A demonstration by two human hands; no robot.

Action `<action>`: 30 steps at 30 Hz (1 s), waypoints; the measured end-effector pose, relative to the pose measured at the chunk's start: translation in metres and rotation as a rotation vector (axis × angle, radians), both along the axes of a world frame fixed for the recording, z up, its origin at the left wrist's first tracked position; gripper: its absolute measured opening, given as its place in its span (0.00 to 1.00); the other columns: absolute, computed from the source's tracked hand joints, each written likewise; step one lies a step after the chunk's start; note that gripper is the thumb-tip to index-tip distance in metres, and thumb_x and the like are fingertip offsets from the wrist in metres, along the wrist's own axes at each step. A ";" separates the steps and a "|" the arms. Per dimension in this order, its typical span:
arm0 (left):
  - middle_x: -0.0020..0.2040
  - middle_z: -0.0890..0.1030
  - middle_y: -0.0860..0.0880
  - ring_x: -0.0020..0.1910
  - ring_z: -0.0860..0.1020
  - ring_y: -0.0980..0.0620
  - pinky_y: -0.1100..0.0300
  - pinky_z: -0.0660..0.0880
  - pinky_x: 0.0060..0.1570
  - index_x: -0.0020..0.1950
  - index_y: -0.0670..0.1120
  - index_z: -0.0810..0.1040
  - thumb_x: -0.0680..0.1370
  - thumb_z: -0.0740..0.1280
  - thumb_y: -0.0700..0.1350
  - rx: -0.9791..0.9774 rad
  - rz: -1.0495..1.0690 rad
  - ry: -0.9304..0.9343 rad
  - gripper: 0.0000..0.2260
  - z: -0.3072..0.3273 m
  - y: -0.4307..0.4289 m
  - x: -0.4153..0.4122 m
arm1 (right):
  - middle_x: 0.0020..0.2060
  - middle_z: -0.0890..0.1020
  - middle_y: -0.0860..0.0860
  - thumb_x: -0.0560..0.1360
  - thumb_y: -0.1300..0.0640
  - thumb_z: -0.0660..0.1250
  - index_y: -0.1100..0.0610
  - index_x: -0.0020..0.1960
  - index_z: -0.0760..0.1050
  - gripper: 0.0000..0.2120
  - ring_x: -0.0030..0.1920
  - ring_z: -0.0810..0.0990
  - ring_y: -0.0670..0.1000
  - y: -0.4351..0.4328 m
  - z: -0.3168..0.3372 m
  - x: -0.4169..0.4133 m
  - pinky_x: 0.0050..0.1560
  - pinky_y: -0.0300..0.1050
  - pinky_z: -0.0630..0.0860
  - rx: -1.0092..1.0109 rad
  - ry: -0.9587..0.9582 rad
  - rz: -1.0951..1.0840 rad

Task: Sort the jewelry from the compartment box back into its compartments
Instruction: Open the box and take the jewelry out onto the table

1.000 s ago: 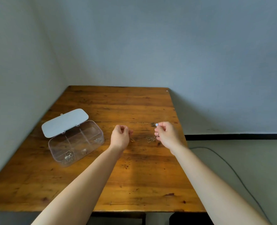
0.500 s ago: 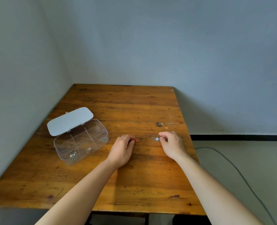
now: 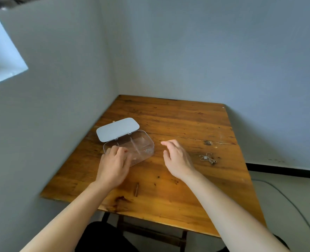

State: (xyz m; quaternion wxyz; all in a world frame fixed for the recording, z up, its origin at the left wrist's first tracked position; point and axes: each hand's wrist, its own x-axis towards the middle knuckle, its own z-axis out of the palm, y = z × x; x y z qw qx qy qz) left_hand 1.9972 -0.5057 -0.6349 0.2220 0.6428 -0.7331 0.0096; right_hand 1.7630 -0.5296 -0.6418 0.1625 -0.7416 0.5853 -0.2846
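Clear plastic compartment box (image 3: pixel 141 145), lid (image 3: pixel 116 128) open, under left hand (image 3: pixel 113 165); fingers curled over its near end, grasp unclear. Right hand (image 3: pixel 177 158) released, hovering. Silver necklace (image 3: pixel 207 158) on wooden table (image 3: pixel 196 193), right of right hand.

The left hand (image 3: pixel 112 165), which half a second ago pinched a small red piece on the table (image 3: pixel 187 188) beside the necklace, has gone over to the near end of the clear compartment box (image 3: pixel 141 144), fingers curled above its left compartment. The right hand (image 3: pixel 177 158) has let go of the necklace (image 3: pixel 207 158), which now lies alone on the wood to its right, and hovers with fingers spread
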 end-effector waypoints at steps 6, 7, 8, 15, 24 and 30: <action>0.70 0.72 0.49 0.69 0.67 0.49 0.55 0.71 0.65 0.73 0.48 0.69 0.79 0.63 0.57 0.300 -0.084 -0.143 0.24 0.000 0.004 0.028 | 0.69 0.72 0.49 0.79 0.67 0.56 0.55 0.74 0.68 0.24 0.69 0.70 0.52 -0.007 0.015 0.048 0.62 0.53 0.75 0.026 0.243 0.340; 0.71 0.70 0.48 0.70 0.66 0.49 0.55 0.70 0.67 0.74 0.48 0.67 0.79 0.63 0.55 0.329 -0.091 -0.163 0.25 0.001 0.002 0.028 | 0.70 0.71 0.50 0.78 0.68 0.56 0.55 0.74 0.67 0.25 0.70 0.70 0.53 -0.009 0.017 0.054 0.63 0.54 0.74 0.046 0.284 0.374; 0.73 0.69 0.48 0.71 0.65 0.48 0.55 0.69 0.68 0.75 0.47 0.65 0.79 0.63 0.54 0.358 -0.095 -0.185 0.26 0.002 0.000 0.029 | 0.70 0.71 0.50 0.78 0.68 0.56 0.55 0.75 0.67 0.26 0.70 0.70 0.54 -0.010 0.020 0.059 0.64 0.55 0.74 0.069 0.322 0.398; 0.74 0.64 0.44 0.72 0.62 0.45 0.53 0.68 0.68 0.77 0.44 0.60 0.82 0.57 0.40 0.482 -0.102 -0.320 0.23 -0.002 -0.011 0.027 | 0.66 0.73 0.57 0.75 0.67 0.61 0.59 0.70 0.72 0.23 0.63 0.74 0.60 -0.025 0.026 0.088 0.55 0.55 0.77 0.147 0.588 0.473; 0.69 0.68 0.44 0.68 0.65 0.45 0.53 0.69 0.67 0.73 0.45 0.65 0.81 0.59 0.39 0.491 -0.125 -0.287 0.21 -0.008 -0.021 0.027 | 0.51 0.74 0.54 0.76 0.65 0.63 0.60 0.58 0.78 0.12 0.52 0.77 0.56 -0.036 0.027 0.097 0.42 0.46 0.70 0.211 0.609 0.529; 0.66 0.72 0.46 0.63 0.67 0.47 0.54 0.70 0.63 0.69 0.46 0.68 0.81 0.60 0.40 0.474 -0.142 -0.269 0.16 -0.009 -0.022 0.029 | 0.56 0.80 0.55 0.77 0.64 0.65 0.58 0.59 0.79 0.12 0.47 0.77 0.52 -0.041 0.032 0.097 0.40 0.42 0.72 0.339 0.502 0.513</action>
